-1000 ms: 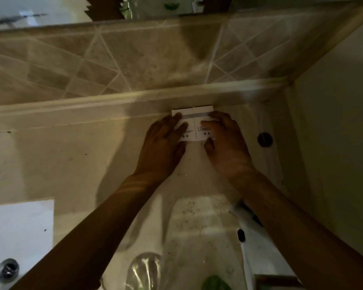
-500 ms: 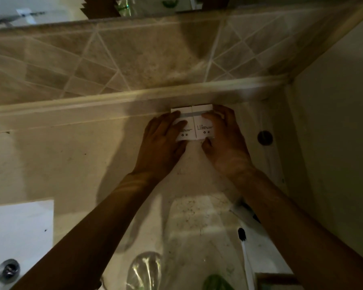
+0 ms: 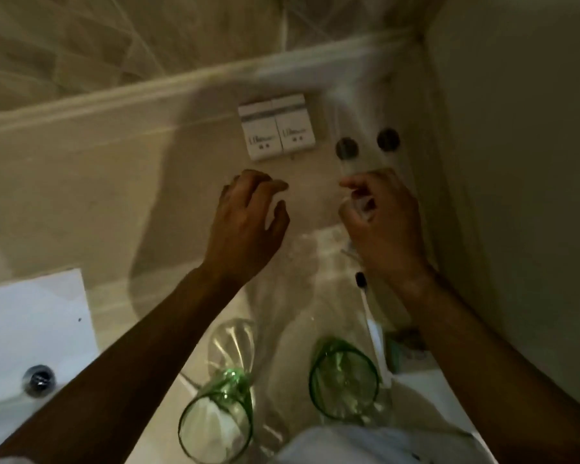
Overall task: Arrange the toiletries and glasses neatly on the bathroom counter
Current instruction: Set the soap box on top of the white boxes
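both hands have come off the two small white boxes (image 3: 277, 127) since a moment ago and now hover nearer the viewer, above the beige counter (image 3: 81, 202). the boxes lie side by side, touching, against the raised ledge at the back. the left hand (image 3: 248, 222) is loosely spread, fingers curled, holding nothing. the right hand (image 3: 382, 222) has its fingers bent close around something clear, but blur hides whether it grips it. two dark round caps (image 3: 347, 148) sit just right of the boxes. near the bottom edge stand two green-rimmed glasses (image 3: 344, 380), the left one tilted. a white toothbrush (image 3: 370, 326) with a dark head lies beside them. a white sink (image 3: 31, 329) is at the left.
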The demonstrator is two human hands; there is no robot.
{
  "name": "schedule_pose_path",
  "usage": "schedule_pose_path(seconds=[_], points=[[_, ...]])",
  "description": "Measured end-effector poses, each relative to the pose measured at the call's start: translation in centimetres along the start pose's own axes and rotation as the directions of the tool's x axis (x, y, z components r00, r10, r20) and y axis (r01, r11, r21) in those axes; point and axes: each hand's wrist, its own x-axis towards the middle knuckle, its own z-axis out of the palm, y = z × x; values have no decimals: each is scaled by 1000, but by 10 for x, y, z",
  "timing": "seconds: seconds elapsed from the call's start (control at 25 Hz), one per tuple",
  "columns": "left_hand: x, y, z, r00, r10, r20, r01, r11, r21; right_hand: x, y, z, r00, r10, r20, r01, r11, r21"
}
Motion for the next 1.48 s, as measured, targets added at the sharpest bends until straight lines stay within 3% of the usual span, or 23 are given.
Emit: schedule_pose_path(seconds=[0.08, 0.2, 0.36, 0.56, 0.76, 0.92, 1.0, 1.2, 1.36, 1.48], points=[[-14, 20, 2, 985, 150, 85, -142, 986, -92, -34, 21, -24, 997, 65, -42, -64, 998, 20], [-27, 42, 9, 917, 255, 308, -198, 959, -204, -88, 51, -53, 967, 250, -47, -249, 968, 19], [-26, 74, 22, 687, 419, 593, -320, 908, -270, -153, 85, -65, 952, 307, 11, -304, 947, -108], [-26, 123, 42, 447, 556, 701, -491, 807, -327, -215, 109, -58, 954, 294, 63, -269, 928, -258], [-25, 150, 62, 171, 611, 773, -609, 682, -405, -241, 113, -47, 933, 354, -59, -358, 928, -103], [-20, 155, 79, 42, 574, 818, -661, 629, -408, -249, 112, -35, 919, 379, -104, -388, 919, -77], [-21, 153, 82, 53, 587, 808, -647, 636, -421, -246, 112, -30, 908, 394, -145, -402, 915, -34], [-30, 138, 75, 159, 572, 805, -652, 673, -349, -235, 107, -24, 875, 431, -220, -434, 900, 39], [-26, 129, 60, 302, 553, 776, -438, 804, -402, -224, 98, -32, 849, 473, -236, -461, 881, 106], [-7, 118, 45, 455, 548, 702, -347, 835, -427, -201, 82, -35, 843, 478, -246, -438, 876, 200]])
